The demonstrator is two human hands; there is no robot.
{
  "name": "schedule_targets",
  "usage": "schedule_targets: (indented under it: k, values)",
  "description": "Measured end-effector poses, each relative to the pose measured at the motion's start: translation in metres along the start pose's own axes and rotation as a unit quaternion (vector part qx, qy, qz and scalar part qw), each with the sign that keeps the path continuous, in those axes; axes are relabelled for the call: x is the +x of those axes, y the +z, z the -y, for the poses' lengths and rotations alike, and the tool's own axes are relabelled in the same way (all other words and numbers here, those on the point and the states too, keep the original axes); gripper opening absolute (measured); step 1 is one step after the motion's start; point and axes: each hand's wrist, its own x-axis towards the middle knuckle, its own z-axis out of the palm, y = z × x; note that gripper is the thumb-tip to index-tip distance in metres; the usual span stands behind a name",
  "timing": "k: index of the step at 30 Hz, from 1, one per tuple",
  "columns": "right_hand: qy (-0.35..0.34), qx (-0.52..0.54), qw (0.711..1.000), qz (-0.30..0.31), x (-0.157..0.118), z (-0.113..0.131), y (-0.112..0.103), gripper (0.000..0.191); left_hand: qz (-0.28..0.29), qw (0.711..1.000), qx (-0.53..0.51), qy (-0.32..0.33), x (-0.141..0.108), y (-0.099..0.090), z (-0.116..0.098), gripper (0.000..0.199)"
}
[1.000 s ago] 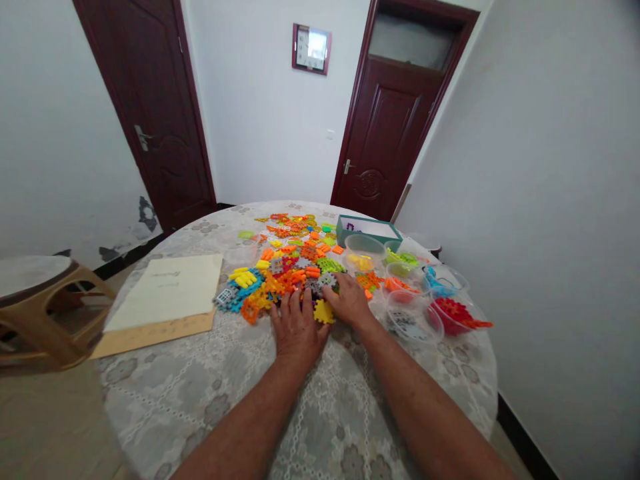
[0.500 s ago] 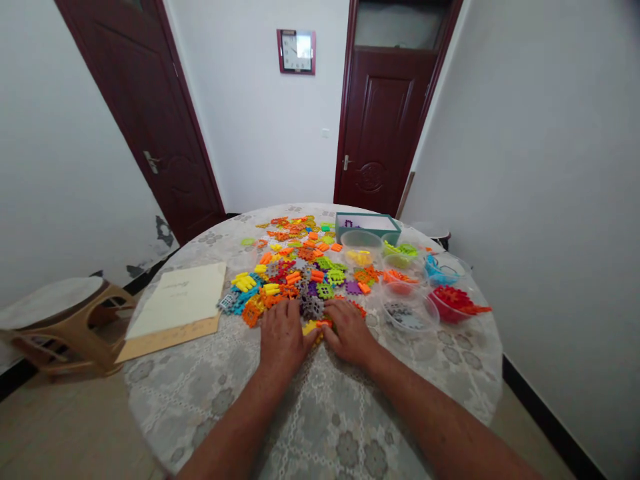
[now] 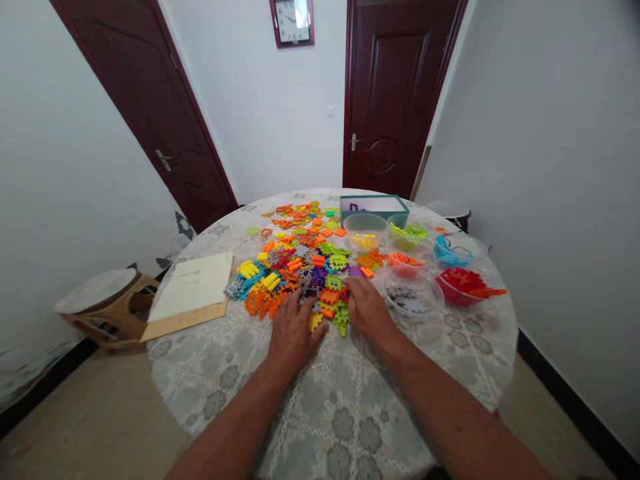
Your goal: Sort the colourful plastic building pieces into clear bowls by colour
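Note:
A heap of plastic interlocking building pieces [image 3: 300,257] in many colours covers the middle of the table. My left hand [image 3: 294,328] lies on its near edge, fingers apart, over grey and orange pieces. By its thumb is a yellow piece [image 3: 315,323]. My right hand [image 3: 370,310] is at the heap's near right side, its slightly bent fingers touching the pieces there. Between the hands lie an orange square piece [image 3: 330,297], a green square piece [image 3: 333,283] and a lime green piece [image 3: 341,319]. Neither hand visibly lifts anything.
Clear plastic bowls on the right hold sorted pieces: grey [image 3: 411,301], red [image 3: 463,287], blue [image 3: 453,252], orange [image 3: 406,261], yellow [image 3: 363,241] and green. Behind them stands a green-edged box [image 3: 375,212]. Paper on cardboard [image 3: 193,287] lies left, near a stool [image 3: 107,307].
My hands have moved apart, the right one shifting right. Orange and lime green pieces now show between them. The view has tilted down a little.

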Motion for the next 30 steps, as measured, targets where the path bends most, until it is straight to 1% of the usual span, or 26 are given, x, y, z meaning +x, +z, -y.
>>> schedule_targets:
  k: [2, 3, 5, 8, 10, 13, 17, 21, 24, 26, 28, 30]
  values:
    - [0.038, -0.056, 0.997, 0.031, -0.002, -0.001, -0.002, 0.038, -0.010, 1.000, -0.008, 0.005, 0.002, 0.001, 0.001, 0.040]
    - [0.044, -0.075, 0.995, 0.047, -0.004, -0.001, -0.002, 0.035, -0.014, 1.000, -0.014, 0.006, 0.003, 0.002, 0.002, 0.035]
    - [0.038, -0.090, 0.993, 0.072, -0.006, 0.000, -0.001, 0.035, -0.015, 0.999, -0.030, 0.012, 0.004, 0.004, 0.003, 0.030]
    - [0.011, -0.060, 0.994, 0.087, -0.005, -0.002, 0.003, 0.039, -0.007, 0.999, -0.046, 0.020, 0.007, 0.002, 0.002, 0.028]
    - [0.003, -0.020, 0.997, 0.080, -0.001, -0.005, 0.004, 0.037, 0.009, 0.999, -0.043, 0.020, 0.011, -0.003, 0.000, 0.025]
    - [0.019, 0.032, 0.998, 0.056, 0.005, -0.009, 0.003, 0.032, 0.042, 0.999, -0.023, 0.013, 0.023, -0.014, -0.003, 0.023]
    - [0.064, 0.078, 0.994, 0.036, 0.007, -0.006, -0.001, 0.027, 0.073, 0.997, -0.007, 0.009, 0.039, -0.026, -0.001, 0.024]
    - [0.116, 0.113, 0.987, 0.016, 0.005, -0.003, -0.002, 0.026, 0.093, 0.995, -0.040, 0.003, 0.050, -0.031, 0.005, 0.026]
    - [0.135, 0.128, 0.983, 0.001, 0.004, 0.000, -0.002, 0.023, 0.081, 0.994, -0.072, 0.017, 0.052, -0.032, 0.007, 0.018]
    - [0.139, 0.138, 0.981, -0.014, 0.004, 0.001, -0.003, 0.022, 0.057, 0.994, -0.087, 0.040, 0.052, -0.032, 0.006, 0.025]
    - [0.151, 0.155, 0.976, -0.026, 0.005, 0.002, -0.003, 0.023, 0.047, 0.993, -0.091, 0.065, 0.053, -0.030, 0.002, 0.033]
    - [0.176, 0.191, 0.965, -0.028, 0.006, 0.002, -0.003, 0.023, 0.051, 0.992, -0.075, 0.083, 0.055, -0.026, -0.002, 0.031]
